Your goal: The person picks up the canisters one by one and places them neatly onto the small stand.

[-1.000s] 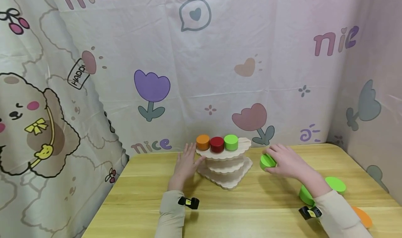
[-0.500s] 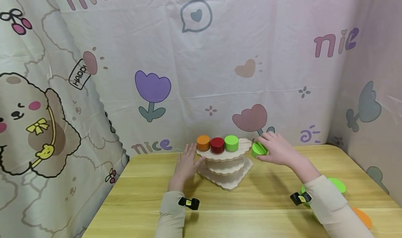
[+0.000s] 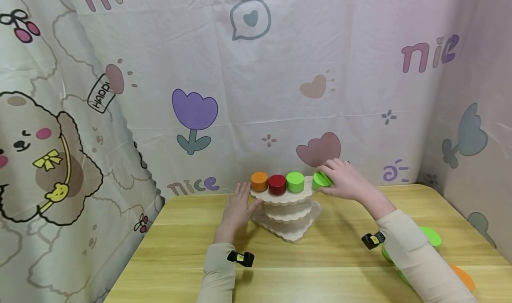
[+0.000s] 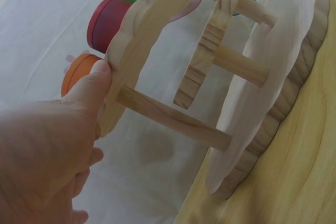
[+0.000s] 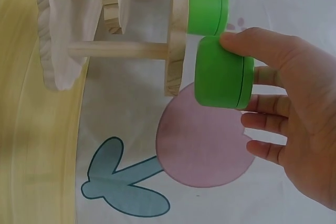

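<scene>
My right hand (image 3: 347, 181) pinches a small green round tin (image 5: 218, 72) with a lid seam, between thumb and fingers. It hangs tilted just off the right end of the top tier of a wooden tiered stand (image 3: 289, 199). A gap shows between tin and tier in the right wrist view. On that tier sit an orange tin (image 3: 259, 182), a red tin (image 3: 277, 185) and another green tin (image 3: 295, 182) in a row. My left hand (image 3: 235, 213) touches the stand's left side with extended fingers. Its thumb (image 4: 92, 85) rests on the top tier's edge, by the orange tin.
Green round pieces (image 3: 431, 237) and an orange one (image 3: 463, 278) lie on the wooden table (image 3: 312, 276) at the right, partly behind the right forearm. A printed cloth (image 3: 248, 81) hangs close behind the stand. The lower tiers (image 3: 289, 212) have scalloped edges.
My right hand has carried the green tin leftward and up, from beside the stand to the right end of its top tier. The left hand has stayed in place.
</scene>
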`<state>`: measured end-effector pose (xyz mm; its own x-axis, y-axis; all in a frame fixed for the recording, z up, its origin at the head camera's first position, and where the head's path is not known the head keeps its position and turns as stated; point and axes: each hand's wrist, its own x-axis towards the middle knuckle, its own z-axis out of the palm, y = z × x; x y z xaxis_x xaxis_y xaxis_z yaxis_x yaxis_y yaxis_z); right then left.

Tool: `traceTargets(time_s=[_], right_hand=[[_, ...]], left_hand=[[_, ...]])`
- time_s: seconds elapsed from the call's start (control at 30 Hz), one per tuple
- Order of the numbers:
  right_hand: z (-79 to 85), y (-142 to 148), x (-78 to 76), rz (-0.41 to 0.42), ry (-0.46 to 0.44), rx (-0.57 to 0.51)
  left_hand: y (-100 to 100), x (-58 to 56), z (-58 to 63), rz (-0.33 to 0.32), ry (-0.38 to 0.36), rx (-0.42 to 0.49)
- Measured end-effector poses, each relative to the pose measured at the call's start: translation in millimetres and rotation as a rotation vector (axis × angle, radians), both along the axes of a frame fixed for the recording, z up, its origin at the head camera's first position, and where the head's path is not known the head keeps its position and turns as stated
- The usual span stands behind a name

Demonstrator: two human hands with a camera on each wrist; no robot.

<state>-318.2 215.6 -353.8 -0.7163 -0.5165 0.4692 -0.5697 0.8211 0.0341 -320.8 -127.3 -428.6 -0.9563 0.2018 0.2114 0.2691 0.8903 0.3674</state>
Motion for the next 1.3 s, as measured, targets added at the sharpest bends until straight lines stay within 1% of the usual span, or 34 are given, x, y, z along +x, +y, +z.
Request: traceTargets(time_s=[0.2, 0.3, 0.5, 0.7, 0.93, 1.3], right_hand=[[-1.5, -4.9, -8.9, 0.015, -0.004, 0.003], [-3.6, -6.3, -12.8, 0.017, -0.014, -0.001], [-6.0, -9.8, -18.0, 0.043, 0.000, -0.005], [-8.1, -13.3, -23.2, 0.060, -0.002, 0.013], [-7.6, -17.1, -27.2, 0.074, -0.027, 0.018], [-9.0, -22.7, -30.4, 0.077, -0.034, 0.018]], left_hand=[[1.0, 1.0, 1.0, -0.001, 0.014, 0.006], [1.1, 0.7, 0.7, 0.000, 0.008, 0.003], [1.8, 1.0, 1.9, -0.005, 0.015, 0.009], [1.8, -0.4, 0.8, -0.007, 0.017, 0.009], [1.0, -0.3, 0.5, -0.001, 0.011, -0.001], [1.1, -0.5, -0.1, -0.001, 0.010, 0.002]])
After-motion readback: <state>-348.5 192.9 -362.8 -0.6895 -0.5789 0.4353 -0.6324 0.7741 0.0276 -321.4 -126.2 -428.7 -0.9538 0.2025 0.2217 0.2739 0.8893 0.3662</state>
